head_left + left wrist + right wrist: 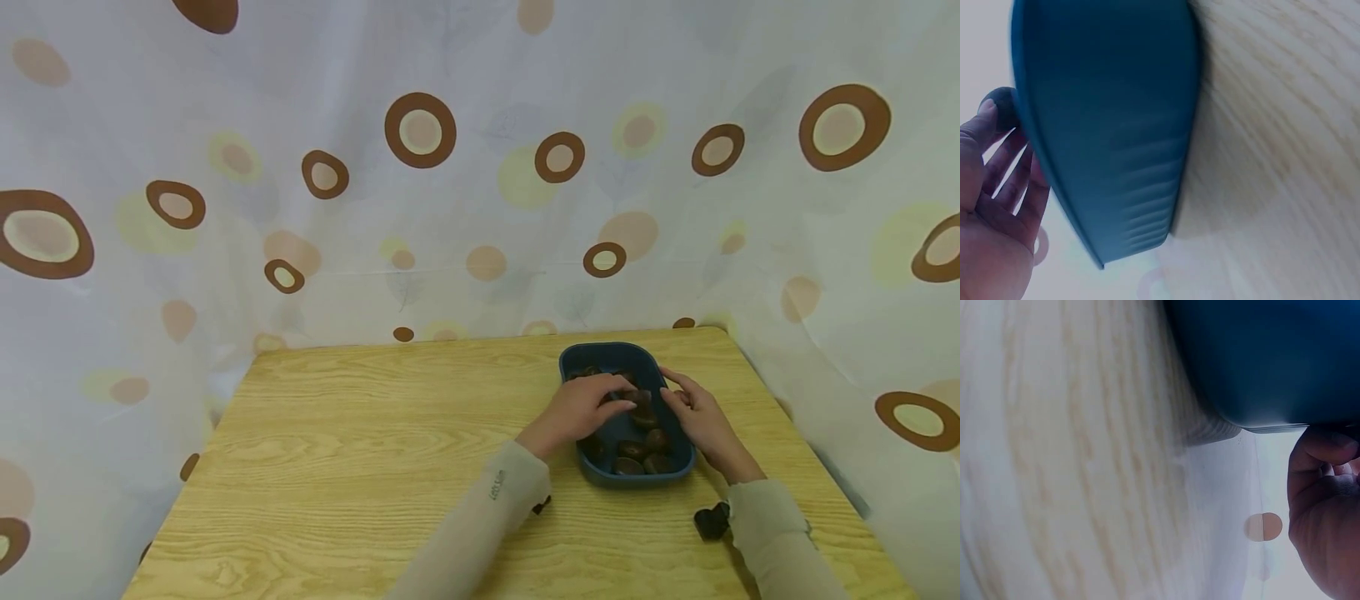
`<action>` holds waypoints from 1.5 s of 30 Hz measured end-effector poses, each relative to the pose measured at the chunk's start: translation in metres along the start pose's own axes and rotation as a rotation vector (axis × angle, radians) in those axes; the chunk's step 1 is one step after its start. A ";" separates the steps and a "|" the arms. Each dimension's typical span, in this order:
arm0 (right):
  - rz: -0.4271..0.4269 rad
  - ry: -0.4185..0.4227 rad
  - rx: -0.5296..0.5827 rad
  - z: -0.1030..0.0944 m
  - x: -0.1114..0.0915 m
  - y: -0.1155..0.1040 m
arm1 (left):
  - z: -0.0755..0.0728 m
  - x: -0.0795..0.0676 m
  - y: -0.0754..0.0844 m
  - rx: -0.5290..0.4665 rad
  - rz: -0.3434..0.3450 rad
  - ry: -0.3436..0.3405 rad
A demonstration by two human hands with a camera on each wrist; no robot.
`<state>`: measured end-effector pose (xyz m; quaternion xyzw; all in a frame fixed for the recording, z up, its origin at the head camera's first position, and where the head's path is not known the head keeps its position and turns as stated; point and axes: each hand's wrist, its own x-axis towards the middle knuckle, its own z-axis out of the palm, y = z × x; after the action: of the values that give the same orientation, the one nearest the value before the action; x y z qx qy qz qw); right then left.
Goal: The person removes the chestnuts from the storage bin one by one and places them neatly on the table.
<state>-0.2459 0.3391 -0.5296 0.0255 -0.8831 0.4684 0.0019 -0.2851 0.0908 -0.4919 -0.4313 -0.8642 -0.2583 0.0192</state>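
A deep blue plastic bin stands at the right of the table. Inside it lie several dark brown, rounded, stone-like pieces. Reaching over the near-left rim, my left hand pinches one dark stone-like piece between thumb and fingers, above the others. In the left wrist view that piece shows at the rim, partly hidden by the bin wall. My right hand grips the bin's right rim; its thumb shows by the wall in the right wrist view, and the fingers are partly hidden.
The bin rests on a light wood-grain table. Behind and at both sides hangs a pale curtain with brown ring prints. A small black device sits at the right wrist; part of another shows under the left sleeve.
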 end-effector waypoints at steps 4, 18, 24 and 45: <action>-0.002 -0.003 -0.011 0.000 0.000 0.000 | -0.010 -0.006 -0.002 -0.024 0.002 0.028; -0.005 0.008 -0.020 0.000 0.000 0.002 | -0.048 -0.035 -0.025 -0.120 -0.043 0.104; -0.005 0.009 0.022 0.002 0.002 0.008 | -0.060 -0.049 -0.039 -0.141 -0.104 0.125; 0.006 0.003 0.007 0.001 0.003 0.008 | -0.104 -0.109 -0.089 -0.101 -0.237 0.246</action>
<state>-0.2494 0.3428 -0.5364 0.0223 -0.8815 0.4717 0.0020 -0.3039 -0.0820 -0.4683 -0.2918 -0.8861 -0.3528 0.0722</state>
